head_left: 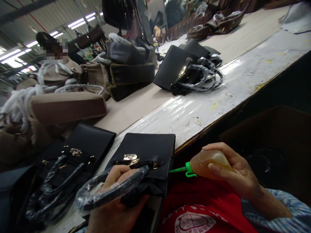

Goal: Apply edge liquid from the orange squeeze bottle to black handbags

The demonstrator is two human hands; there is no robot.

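Note:
A black handbag (151, 144) with gold hardware lies at the table's front edge, its plastic-wrapped handle (107, 194) looping over my left hand (115, 204). The fingers of that hand are closed on the bag near the clasp. My right hand (235, 171) is wrapped round a soft bottle (209, 164) of amber liquid. Its thin green nozzle (178, 169) points left, with the tip at the bag's right side edge; whether they touch is unclear.
Another black bag (94, 139) lies to the left. Black bags (171, 67) with wrapped handles sit farther back on the white table (209, 107). Beige bags (67, 106) and dark bags (133, 74) are piled at the back left. A person (54, 48) is behind them.

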